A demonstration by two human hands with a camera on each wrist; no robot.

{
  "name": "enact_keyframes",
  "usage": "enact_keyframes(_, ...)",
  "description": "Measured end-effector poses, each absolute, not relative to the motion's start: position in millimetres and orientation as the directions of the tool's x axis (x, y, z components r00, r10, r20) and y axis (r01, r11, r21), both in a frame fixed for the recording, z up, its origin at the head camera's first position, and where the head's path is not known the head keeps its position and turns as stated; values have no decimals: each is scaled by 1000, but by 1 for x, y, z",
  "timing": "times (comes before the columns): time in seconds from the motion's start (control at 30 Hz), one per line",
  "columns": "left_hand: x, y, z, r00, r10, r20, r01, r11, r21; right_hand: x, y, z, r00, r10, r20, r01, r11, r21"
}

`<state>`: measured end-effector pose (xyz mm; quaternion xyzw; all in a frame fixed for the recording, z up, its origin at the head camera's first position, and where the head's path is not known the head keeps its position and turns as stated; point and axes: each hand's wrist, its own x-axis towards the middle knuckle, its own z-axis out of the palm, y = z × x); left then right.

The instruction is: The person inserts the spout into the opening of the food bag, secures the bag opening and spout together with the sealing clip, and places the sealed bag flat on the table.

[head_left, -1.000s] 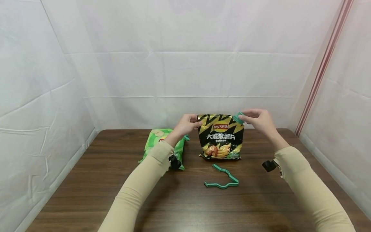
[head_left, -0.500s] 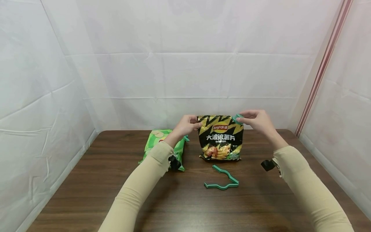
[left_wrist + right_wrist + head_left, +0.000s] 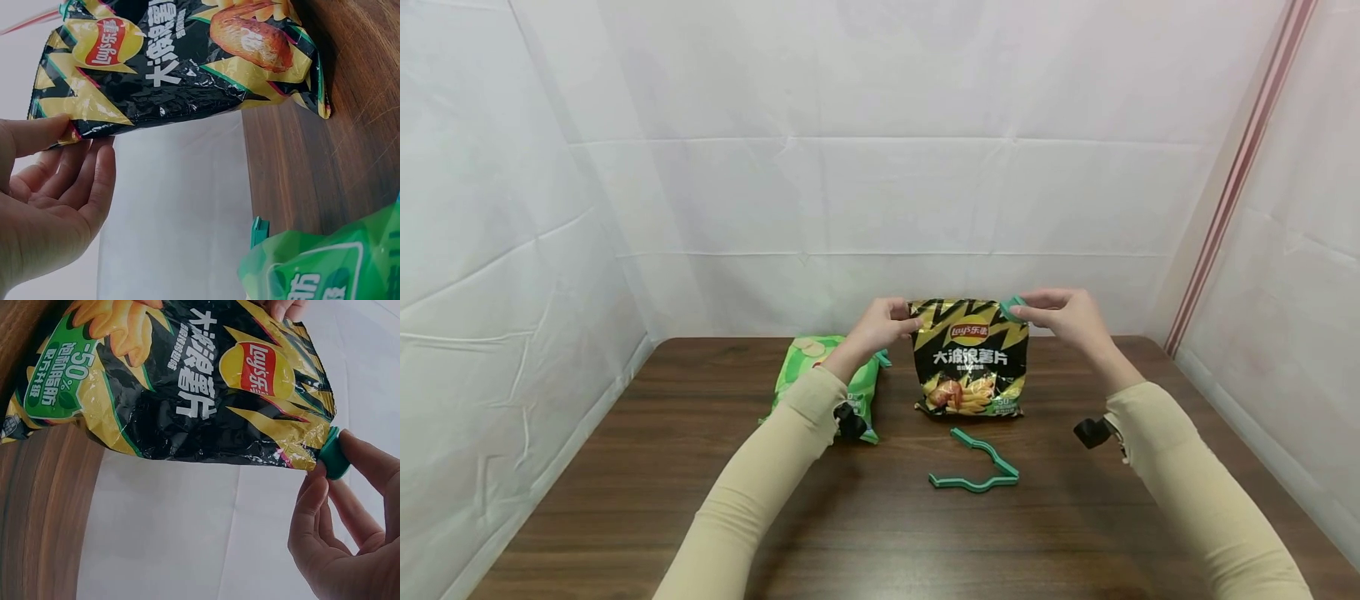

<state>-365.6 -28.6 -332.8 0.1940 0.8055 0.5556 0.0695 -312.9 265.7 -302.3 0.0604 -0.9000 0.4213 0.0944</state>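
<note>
A black and yellow Lay's chip bag [image 3: 972, 358] stands upright on the table. My left hand [image 3: 880, 323] pinches its top left corner between thumb and fingers. At the opposite top corner, my right hand [image 3: 1063, 312] pinches a small green clip [image 3: 334, 454] that touches the bag's edge; how far it reaches over the bag is hidden. In front of the bag lies an unfolded green bag clip [image 3: 985, 475], its two arms spread in a V. To the left, partly behind my left arm, is a green chip bag [image 3: 865, 390] with a green clip [image 3: 882, 358] at its side.
The brown wooden table [image 3: 895, 542] has its back edge just behind the bags. White cloth walls [image 3: 880, 192] surround it at the back and both sides. A black wrist camera [image 3: 1093, 431] hangs under my right sleeve.
My right hand and the small green clip have shifted slightly left and down at the bag's corner, and the clip's tilt has changed. The left hand keeps its grip on the bag.
</note>
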Motion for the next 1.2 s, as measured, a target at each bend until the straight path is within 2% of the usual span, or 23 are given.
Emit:
enact_keyframes(0.33, -365, -25, -327, -908, 400, 125, 276, 347, 896, -312, 264, -303, -971, -30, 237, -202, 637, -744)
enact_keyframes(0.47, -366, -18, -319, -905, 400, 146, 318, 406, 857, -313, 263, -302, -971, -42, 237, -208, 640, -740)
enact_keyframes(0.7, -368, -5, -302, -879, 430, 205, 398, 426, 812, -316, 263, -305, -972, -29, 231, -195, 644, -740)
enact_keyframes(1.0, -366, 14, -286, -822, 507, 259, 535, 532, 657, -314, 263, -303, -979, -32, 201, -176, 632, -755)
enact_keyframes(1.2, -365, 25, -278, -807, 537, 246, 557, 551, 622, -314, 260, -302, -978, -33, 208, -183, 620, -763)
